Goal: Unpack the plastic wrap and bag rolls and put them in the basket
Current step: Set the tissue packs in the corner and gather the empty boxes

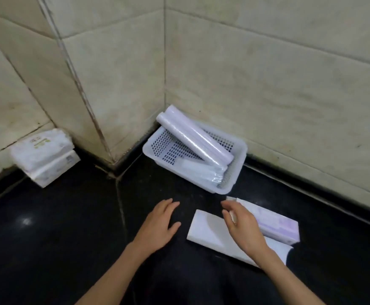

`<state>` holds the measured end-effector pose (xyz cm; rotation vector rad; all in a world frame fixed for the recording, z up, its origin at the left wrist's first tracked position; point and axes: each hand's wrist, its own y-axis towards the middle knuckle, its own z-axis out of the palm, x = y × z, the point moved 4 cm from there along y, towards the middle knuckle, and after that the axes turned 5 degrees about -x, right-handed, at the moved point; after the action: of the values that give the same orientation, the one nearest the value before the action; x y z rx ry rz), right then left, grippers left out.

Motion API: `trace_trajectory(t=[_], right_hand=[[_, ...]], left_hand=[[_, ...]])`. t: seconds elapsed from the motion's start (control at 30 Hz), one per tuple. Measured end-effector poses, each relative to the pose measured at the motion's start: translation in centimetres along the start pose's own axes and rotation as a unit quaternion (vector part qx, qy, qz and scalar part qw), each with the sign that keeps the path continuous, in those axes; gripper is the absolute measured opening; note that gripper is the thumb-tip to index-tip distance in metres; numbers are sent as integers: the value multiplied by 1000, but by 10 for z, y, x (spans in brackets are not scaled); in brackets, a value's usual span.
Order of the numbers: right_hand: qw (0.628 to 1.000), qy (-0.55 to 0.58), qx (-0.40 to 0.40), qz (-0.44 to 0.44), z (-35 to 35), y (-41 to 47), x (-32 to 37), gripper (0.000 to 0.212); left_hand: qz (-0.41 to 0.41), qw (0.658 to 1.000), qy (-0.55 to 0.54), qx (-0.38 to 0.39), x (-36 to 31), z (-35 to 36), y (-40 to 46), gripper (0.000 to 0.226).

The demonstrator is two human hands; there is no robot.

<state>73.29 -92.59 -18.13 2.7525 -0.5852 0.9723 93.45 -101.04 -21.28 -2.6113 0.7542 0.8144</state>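
A white perforated basket (155, 142) stands on the black counter in the wall corner. Two long pale rolls (193, 136) lie slanted in it, their upper ends poking over its back rim. A shorter bag roll (204, 173) lies at its front wall. Two white and lilac boxes lie in front of the basket: one flat (208, 231), one behind it (276, 223) with an open end flap. My right hand (242, 225) hovers over these boxes, fingers apart, holding nothing. My left hand (157, 223) hovers open above the bare counter, left of the boxes.
Two stacked white tissue packs (43, 156) sit at the left against the tiled wall. A protruding tiled wall corner (105, 137) stands between them and the basket. The black counter (58, 227) has a pale seam running toward me.
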Motion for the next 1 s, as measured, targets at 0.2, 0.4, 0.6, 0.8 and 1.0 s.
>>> trace_trajectory(t=[0.2, 0.4, 0.6, 0.8, 1.0], right_hand=[[989, -147, 17, 9, -45, 7, -83, 46], [957, -236, 156, 57, -39, 20, -127, 76], [964, -231, 122, 56, -46, 17, -136, 65], [975, -185, 34, 119, -86, -2, -149, 63], [965, -184, -112, 148, -150, -50, -139, 59]], left_hand=[[109, 972, 144, 150, -74, 69, 21, 95], [120, 928, 284, 208, -97, 112, 24, 107], [130, 934, 302, 141, -105, 119, 26, 77], [129, 928, 307, 167, -106, 130, 17, 58], [108, 965, 190, 148, -130, 116, 9, 55]])
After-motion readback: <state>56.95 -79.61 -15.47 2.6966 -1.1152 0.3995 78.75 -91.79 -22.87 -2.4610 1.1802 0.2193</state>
